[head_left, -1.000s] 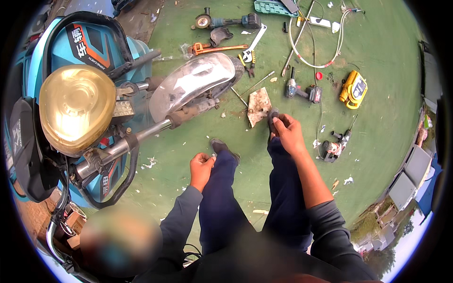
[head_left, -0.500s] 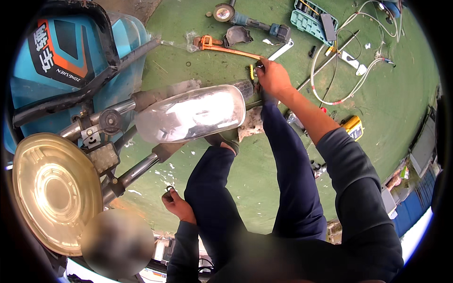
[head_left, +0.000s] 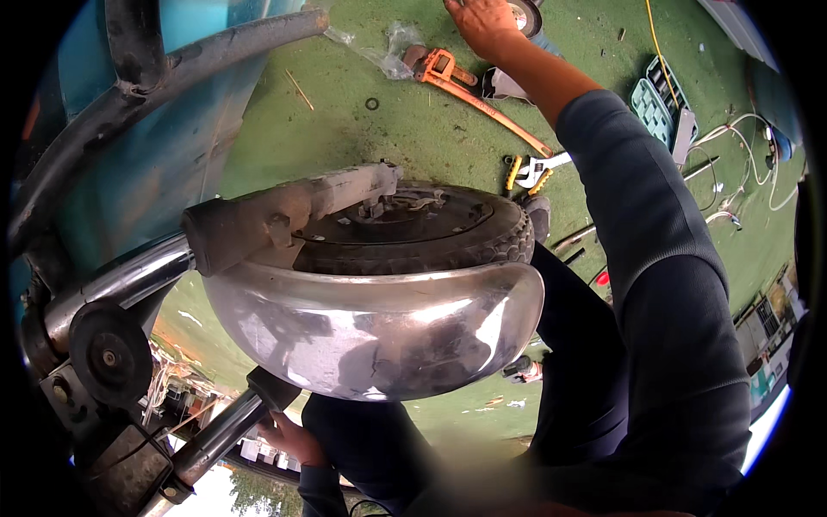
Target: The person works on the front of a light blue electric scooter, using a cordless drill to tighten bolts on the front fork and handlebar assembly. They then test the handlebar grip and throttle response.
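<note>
My right hand [head_left: 484, 28] reaches out over the green floor at the top edge, fingers stretched and partly cut off by the frame. Just beyond it is the disc of an angle grinder [head_left: 524, 15]; an orange pipe wrench [head_left: 482, 103] lies below it. A silver hand tool with yellow grips [head_left: 527, 175] rests on the floor by my foot. Low on the left, my left hand [head_left: 297, 441] is beside a fork leg [head_left: 220, 438], its fingers curled and partly hidden, so what they hold does not show. Between my arms stands a wheel [head_left: 413, 228] under a shiny metal mudguard [head_left: 379, 332].
A blue vehicle body [head_left: 202, 103] with a thick black tube frame [head_left: 198, 65] fills the upper left. A round black part [head_left: 110, 353] sits on the fork. Farther right are a teal socket case [head_left: 655, 112], pale hoses [head_left: 749, 129] and a clear plastic bag [head_left: 392, 53].
My right hand has left the yellow-gripped tool and moved up toward the grinder. The view has come closer to the wheel, whose side now shows. My left hand is now beside the fork leg.
</note>
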A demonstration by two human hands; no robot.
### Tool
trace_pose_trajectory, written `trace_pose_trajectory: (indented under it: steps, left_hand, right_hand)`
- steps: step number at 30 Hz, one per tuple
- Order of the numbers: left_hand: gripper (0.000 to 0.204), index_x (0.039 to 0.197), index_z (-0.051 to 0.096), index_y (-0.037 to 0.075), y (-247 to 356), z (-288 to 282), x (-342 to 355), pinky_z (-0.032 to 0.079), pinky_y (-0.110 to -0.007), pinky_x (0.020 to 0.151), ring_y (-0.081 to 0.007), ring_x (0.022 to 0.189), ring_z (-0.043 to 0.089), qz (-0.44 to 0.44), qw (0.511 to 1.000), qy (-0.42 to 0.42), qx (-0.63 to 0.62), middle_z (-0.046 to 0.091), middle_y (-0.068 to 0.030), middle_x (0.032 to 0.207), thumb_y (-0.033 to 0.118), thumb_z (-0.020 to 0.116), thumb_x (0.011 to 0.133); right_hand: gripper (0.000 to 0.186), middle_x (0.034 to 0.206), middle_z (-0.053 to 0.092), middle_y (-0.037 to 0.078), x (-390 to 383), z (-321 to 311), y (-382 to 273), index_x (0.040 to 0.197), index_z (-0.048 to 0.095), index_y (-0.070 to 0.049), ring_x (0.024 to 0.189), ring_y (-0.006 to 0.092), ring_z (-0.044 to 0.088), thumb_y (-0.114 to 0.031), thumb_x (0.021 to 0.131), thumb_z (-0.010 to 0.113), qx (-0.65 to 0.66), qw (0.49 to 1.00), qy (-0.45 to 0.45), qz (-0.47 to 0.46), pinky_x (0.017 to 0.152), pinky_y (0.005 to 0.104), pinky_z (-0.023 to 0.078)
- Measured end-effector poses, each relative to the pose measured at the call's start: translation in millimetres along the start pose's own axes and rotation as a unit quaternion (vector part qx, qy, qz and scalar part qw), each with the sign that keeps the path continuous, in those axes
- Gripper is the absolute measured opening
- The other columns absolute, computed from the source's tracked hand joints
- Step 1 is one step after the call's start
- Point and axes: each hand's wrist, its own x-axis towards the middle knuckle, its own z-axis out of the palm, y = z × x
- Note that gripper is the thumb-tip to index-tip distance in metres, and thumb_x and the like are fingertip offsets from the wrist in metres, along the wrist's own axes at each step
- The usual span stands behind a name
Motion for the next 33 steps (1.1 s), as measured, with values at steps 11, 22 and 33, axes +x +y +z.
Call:
trace_pose_trajectory:
  steps: [11, 22, 33]
  left_hand:
    - [0.027, 0.103, 0.053, -0.007, -19, 13, 17, 0.045, -0.034, 0.081, -0.0176, 0.089, 0.052, 0.034, 0.998, -0.023, -0.057, 0.061, -0.0124, 0.096, 0.018, 0.061, 0.1]
    - [0.019, 0.083, 0.056, -0.001, 68, -12, 6, 0.046, -0.034, 0.078, -0.0207, 0.079, 0.055, 0.138, 0.966, -0.199, -0.09, 0.06, -0.0097, 0.081, 0.009, 0.07, 0.089]
    - [0.017, 0.081, 0.057, 0.001, 46, -97, 79, 0.043, -0.027, 0.059, -0.0084, 0.063, 0.05, 0.17, 0.838, -0.506, -0.11, 0.059, -0.001, 0.071, 0.005, 0.073, 0.086]
  right_hand:
    - [0.032, 0.105, 0.064, 0.012, 4, -3, -14, 0.113, 0.065, -0.008, 0.105, 0.0322, 0.058, -0.024, 0.085, 0.067, 0.082, 0.995, 0.057, -0.005, 0.09, 0.0432, 0.049]
    - [0.035, 0.079, 0.068, 0.026, -412, -138, -34, 0.086, 0.066, 0.004, 0.079, 0.0436, 0.068, -0.031, 0.086, 0.061, 0.438, 0.676, -0.11, 0.583, 0.073, 0.0473, 0.053]
    - [0.042, 0.058, 0.053, 0.004, -802, -443, -306, 0.068, 0.051, -0.006, 0.042, 0.016, 0.048, -0.037, 0.092, 0.065, 0.408, 0.206, -0.121, 0.881, 0.037, 0.0334, 0.036]
